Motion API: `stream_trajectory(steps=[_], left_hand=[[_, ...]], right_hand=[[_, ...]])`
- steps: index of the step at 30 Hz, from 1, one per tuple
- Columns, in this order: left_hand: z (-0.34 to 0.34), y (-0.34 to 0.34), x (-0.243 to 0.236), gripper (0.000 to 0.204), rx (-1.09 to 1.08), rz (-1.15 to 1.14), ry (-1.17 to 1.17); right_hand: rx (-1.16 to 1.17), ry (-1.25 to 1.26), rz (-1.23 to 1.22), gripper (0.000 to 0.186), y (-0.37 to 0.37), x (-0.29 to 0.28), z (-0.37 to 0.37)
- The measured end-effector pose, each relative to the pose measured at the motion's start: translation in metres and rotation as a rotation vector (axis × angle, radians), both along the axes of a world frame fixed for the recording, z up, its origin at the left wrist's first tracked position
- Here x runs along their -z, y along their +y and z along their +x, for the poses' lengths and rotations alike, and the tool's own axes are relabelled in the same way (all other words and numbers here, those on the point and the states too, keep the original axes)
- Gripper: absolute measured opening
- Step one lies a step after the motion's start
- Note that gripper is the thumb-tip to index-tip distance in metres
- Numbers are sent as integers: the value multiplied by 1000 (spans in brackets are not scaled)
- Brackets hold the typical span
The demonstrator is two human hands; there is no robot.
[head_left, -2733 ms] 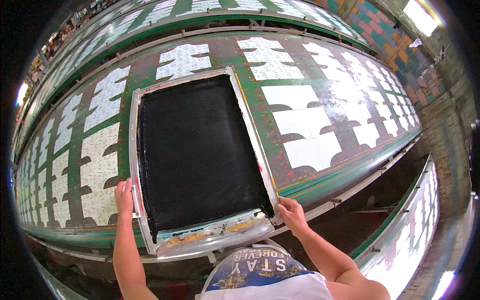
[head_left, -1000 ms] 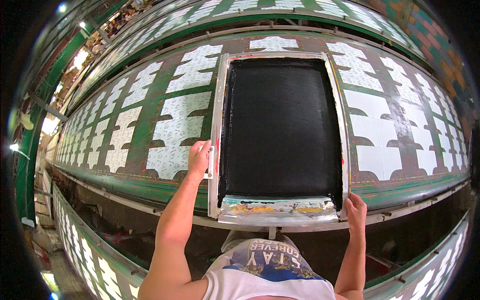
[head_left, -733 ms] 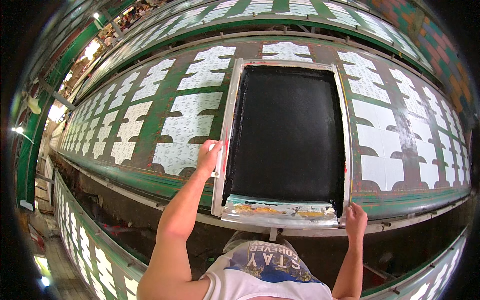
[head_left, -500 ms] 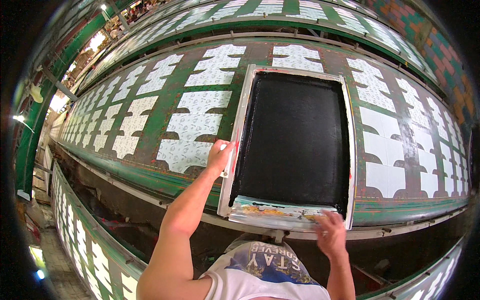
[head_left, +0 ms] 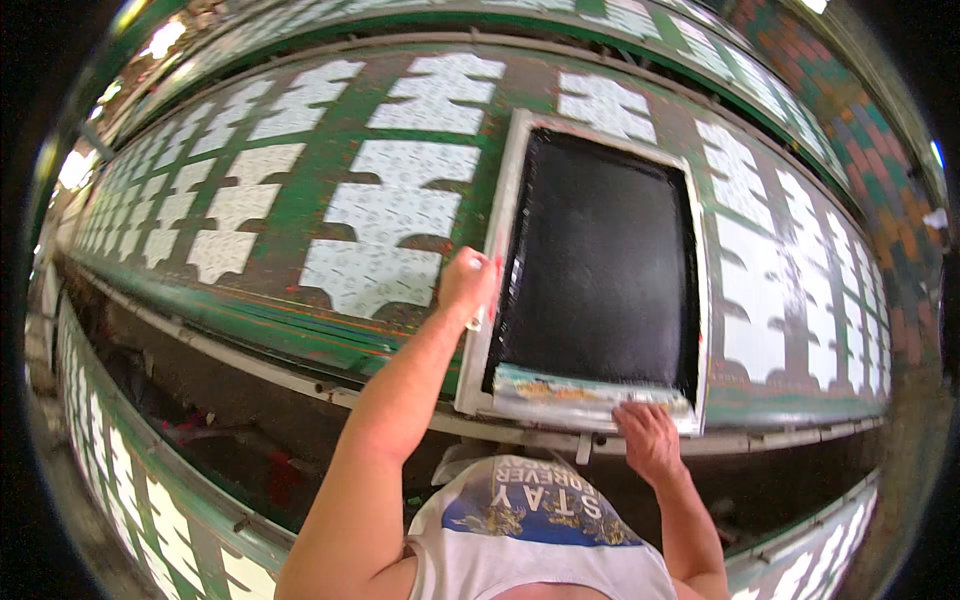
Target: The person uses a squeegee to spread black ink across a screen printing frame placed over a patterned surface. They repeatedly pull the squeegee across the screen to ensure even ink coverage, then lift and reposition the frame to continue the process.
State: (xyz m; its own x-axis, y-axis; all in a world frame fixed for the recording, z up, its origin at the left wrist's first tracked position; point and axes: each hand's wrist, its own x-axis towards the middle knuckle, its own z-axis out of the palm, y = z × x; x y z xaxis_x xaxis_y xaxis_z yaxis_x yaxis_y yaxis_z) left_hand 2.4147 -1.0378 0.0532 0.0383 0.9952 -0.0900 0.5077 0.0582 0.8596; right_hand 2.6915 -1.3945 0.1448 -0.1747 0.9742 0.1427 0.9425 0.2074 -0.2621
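Observation:
A screen printing frame [head_left: 605, 140] with pale rails lies on the long table in front of me, its inside a black screen [head_left: 610, 255]. My left hand [head_left: 466, 282] is closed around a white handle [head_left: 475, 321] on the frame's left rail. Along the near end inside the frame lies a wide squeegee [head_left: 570, 392], its pale green and white surface smeared with orange and brown. The fingers of my right hand [head_left: 650, 438] are bent over the squeegee's near edge, toward its right end; the thumb side is partly hidden.
The long green table [head_left: 330, 318] carries rows of white patterned cut fabric pieces [head_left: 385, 240] on both sides of the frame. A rail [head_left: 290, 378] runs along its near edge. Behind me at the lower left is another table [head_left: 115, 440] with similar pieces; more tables stand beyond.
My right hand, blurred and above the squeegee's right end before, has come down onto its near edge. My left hand keeps its hold on the handle. The whole view has shifted and turned slightly.

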Motion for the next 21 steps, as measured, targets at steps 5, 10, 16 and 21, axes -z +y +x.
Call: stream_trajectory(steps=[5,10,16,21], left_hand=[[2,5,16,23,38,-1,78],[-1,1,9,22,74,53,123],[0,-2,4,19,68,36,148],[2,-1,3,18,45,1,186]], right_hand=[[28,-69,-42,59,25,-5,2],[76,-185,-212,60,63,-13,6],[89,39,-429,53,112,-32,37],[100,79,-594,52,127,-28,50]])
